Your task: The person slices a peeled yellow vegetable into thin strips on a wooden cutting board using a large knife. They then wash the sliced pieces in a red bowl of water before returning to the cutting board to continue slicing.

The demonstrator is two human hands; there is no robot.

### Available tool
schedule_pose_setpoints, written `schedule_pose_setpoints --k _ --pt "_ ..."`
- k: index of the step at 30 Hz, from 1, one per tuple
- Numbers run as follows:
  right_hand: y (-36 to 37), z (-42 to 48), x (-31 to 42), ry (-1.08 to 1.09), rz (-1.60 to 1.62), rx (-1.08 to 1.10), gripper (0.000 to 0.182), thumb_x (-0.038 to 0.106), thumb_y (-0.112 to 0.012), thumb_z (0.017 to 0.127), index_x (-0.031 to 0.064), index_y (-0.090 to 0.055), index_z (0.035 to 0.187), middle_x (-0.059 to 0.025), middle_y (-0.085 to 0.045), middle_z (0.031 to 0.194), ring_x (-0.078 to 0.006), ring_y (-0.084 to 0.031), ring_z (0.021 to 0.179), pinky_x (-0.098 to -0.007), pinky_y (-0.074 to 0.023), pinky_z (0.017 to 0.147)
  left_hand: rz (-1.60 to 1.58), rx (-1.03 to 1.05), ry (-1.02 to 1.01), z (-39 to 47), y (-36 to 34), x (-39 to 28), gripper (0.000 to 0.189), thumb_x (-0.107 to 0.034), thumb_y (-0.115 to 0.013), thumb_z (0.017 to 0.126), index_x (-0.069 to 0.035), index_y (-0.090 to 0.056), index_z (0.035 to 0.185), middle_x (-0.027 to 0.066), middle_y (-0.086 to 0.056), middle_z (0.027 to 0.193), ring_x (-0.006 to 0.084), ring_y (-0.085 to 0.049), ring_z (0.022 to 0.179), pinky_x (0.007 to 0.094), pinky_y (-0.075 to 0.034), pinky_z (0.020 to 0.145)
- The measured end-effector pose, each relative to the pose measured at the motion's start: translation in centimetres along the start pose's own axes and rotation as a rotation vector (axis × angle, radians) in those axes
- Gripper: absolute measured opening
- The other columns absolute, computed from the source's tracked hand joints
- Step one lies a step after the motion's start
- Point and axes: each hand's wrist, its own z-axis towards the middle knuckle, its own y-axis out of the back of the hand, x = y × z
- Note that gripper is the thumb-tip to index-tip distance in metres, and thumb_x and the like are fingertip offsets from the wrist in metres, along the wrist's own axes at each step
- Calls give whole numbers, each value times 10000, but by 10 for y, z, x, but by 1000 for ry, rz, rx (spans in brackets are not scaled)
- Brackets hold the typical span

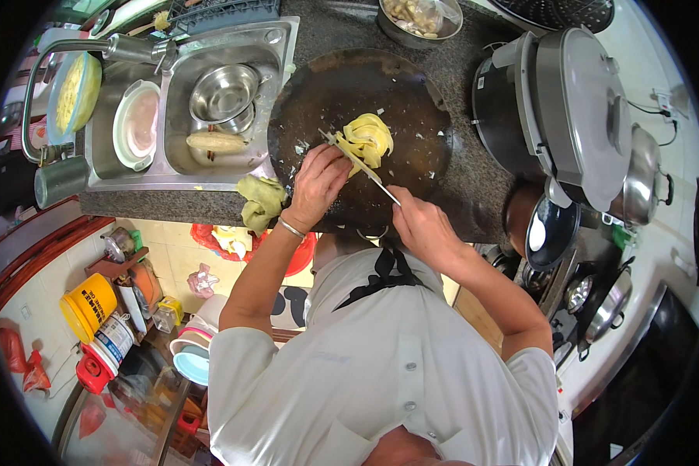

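Note:
On a round dark chopping board lies a heap of yellow-green leaves or peel pieces. My right hand is closed around the handle end of a kitchen knife, whose blade points up and to the left, along the heap's lower left side. My left hand, with a bangle at the wrist, rests with bent fingers against the blade and the edge of the yellow pieces. Whether its fingertips grip a piece is hidden. Small white scraps are scattered over the board.
Left of the board is a double steel sink with metal bowls. A crumpled green cloth hangs at the counter's front edge. A bowl of ginger-like pieces stands behind the board. To the right are a large lidded cooker and a dark pan.

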Motion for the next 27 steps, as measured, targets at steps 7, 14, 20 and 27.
schedule_pose_setpoints --k 7,14,20,27 --pt "-22 22 -8 19 15 -26 279 48 -531 994 -20 -496 1262 -299 -668 830 -518 -652 783 -584 -520 667 0 4 6 -1 1 0 219 -2 -791 784 -24 -722 991 121 -679 1119 356 -639 1104 440 -543 930" --pt "-26 49 -10 -8 -12 -2 235 60 -542 983 -50 -498 1185 -321 -661 780 -524 -659 780 -600 -527 672 -20 -7 26 -6 -3 2 229 7 -799 778 -25 -720 991 125 -682 1113 358 -646 1098 439 -533 938" --pt "-24 48 -13 -11 -67 -43 194 72 -543 997 -33 -508 1157 -311 -661 796 -521 -654 783 -591 -517 661 -18 -29 7 -5 -3 2 220 -2 -790 795 -34 -719 1001 117 -680 1118 347 -647 1083 434 -551 915" --pt "-4 9 2 9 -43 -24 214 67 -555 975 -36 -516 1158 -294 -681 820 -505 -680 805 -578 -548 703 -16 -30 9 -4 -3 3 214 -10 -792 798 -34 -714 996 114 -679 1106 348 -646 1080 433 -549 914"
